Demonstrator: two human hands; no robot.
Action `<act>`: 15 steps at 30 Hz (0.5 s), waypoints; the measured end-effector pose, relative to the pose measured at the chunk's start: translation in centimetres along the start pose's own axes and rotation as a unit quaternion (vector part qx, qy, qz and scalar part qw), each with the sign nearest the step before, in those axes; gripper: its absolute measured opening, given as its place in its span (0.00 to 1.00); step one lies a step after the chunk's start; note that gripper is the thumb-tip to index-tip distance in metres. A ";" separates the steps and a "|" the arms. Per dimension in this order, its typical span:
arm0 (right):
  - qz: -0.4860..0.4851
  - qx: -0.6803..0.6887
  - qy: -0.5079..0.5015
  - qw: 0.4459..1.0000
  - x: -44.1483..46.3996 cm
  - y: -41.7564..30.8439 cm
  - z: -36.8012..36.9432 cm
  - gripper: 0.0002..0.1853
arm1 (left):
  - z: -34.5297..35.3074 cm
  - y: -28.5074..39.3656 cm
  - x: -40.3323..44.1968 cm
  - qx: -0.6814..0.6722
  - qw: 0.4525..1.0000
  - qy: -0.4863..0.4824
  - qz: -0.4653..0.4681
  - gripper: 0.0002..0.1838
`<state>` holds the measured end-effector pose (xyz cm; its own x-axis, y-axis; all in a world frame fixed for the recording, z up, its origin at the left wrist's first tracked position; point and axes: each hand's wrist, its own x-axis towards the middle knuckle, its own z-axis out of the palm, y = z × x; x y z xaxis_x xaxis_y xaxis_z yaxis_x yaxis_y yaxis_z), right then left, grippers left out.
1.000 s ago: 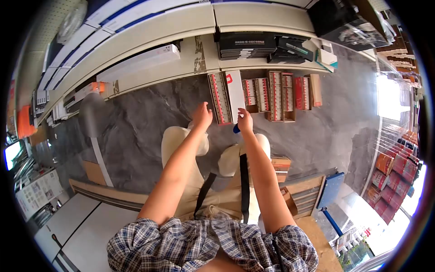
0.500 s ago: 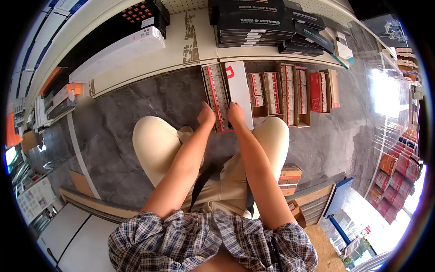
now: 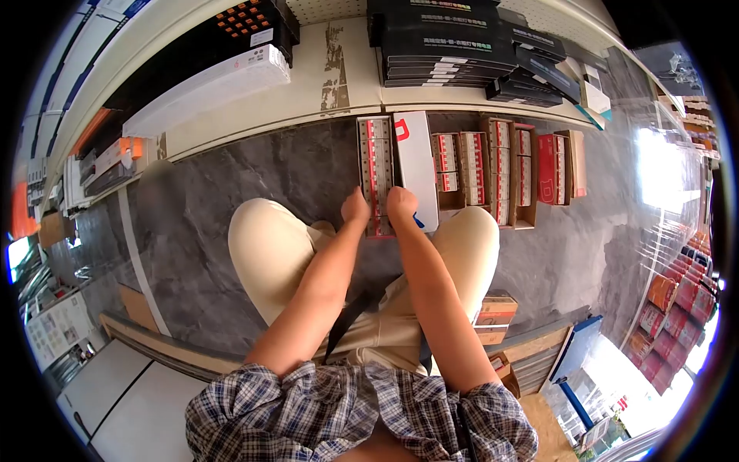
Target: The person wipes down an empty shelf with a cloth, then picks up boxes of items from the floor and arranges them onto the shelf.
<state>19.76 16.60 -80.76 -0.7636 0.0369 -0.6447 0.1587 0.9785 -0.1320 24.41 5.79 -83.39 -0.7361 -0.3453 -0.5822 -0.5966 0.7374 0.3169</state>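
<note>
A long, narrow open box [image 3: 376, 165], packed with small white units that have red stripes, lies on the floor between my hands. At its left side, my left hand [image 3: 355, 206] is closed on the edge near the close end. My right hand [image 3: 401, 203] is a fist at the box's right edge, with a small blue object [image 3: 418, 221] sticking out of it; its kind is hidden by the fingers. Directly right of the open box is a white box lid or closed carton [image 3: 416, 158] with a red logo, partly behind my right hand.
Several open cardboard boxes [image 3: 499, 169] of similar units stand in a row to the right. A shelf [image 3: 300, 92] along the far side bears stacked black boxes [image 3: 439, 54] and a long white carton [image 3: 208, 92]. A brown carton [image 3: 495, 317] sits beside my right knee.
The open box, tilted before, now lies straighter, its near end having swung left relative to its far end. My right hand has turned, showing the blue object. The whole view has shifted slightly.
</note>
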 end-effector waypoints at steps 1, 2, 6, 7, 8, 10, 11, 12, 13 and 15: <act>-0.002 0.009 0.016 1.000 -0.4 0.1 0.5 0.11 | -0.2 -0.2 -0.5 0.000 1.000 -0.001 -0.003 0.18; -0.002 0.011 0.015 1.000 -0.6 0.0 0.7 0.11 | -0.7 -0.3 -0.8 -0.003 1.000 0.015 0.003 0.20; -0.024 0.054 0.049 0.997 -4.2 0.2 -1.0 0.10 | -4.0 0.1 -3.3 -0.010 1.000 -0.002 -0.004 0.24; -0.042 0.063 0.057 0.996 -5.1 0.2 -2.1 0.09 | -5.5 0.4 -4.1 -0.008 1.000 0.001 -0.002 0.24; -0.041 0.064 0.059 0.995 -6.2 0.2 -3.2 0.09 | -6.8 0.9 -5.6 -0.005 1.000 -0.001 0.009 0.24; -0.058 0.035 0.021 0.997 -10.2 0.3 -5.5 0.08 | -8.9 1.4 -9.6 -0.001 1.000 -0.010 0.021 0.25; -0.062 0.056 0.053 0.995 -12.1 0.7 -6.1 0.08 | -10.1 1.9 -11.4 -0.003 1.000 0.005 0.026 0.26; -0.060 0.058 0.052 0.995 -14.7 0.8 -7.4 0.08 | -11.4 2.0 -13.6 -0.003 0.999 0.018 0.030 0.26; -0.053 0.074 0.068 0.994 -17.4 0.7 -9.1 0.08 | -13.1 2.6 -16.0 -0.002 0.999 0.031 0.041 0.28; -0.036 0.105 0.093 0.989 -22.1 1.0 -13.0 0.07 | -18.0 5.2 -21.0 0.005 0.999 0.012 0.050 0.26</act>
<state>28.68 19.43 -56.85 -0.8764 0.0255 -0.4808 0.2125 0.9166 -0.3388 31.00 6.39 -56.06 -0.7995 -0.2831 -0.5297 -0.5161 0.7749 0.3649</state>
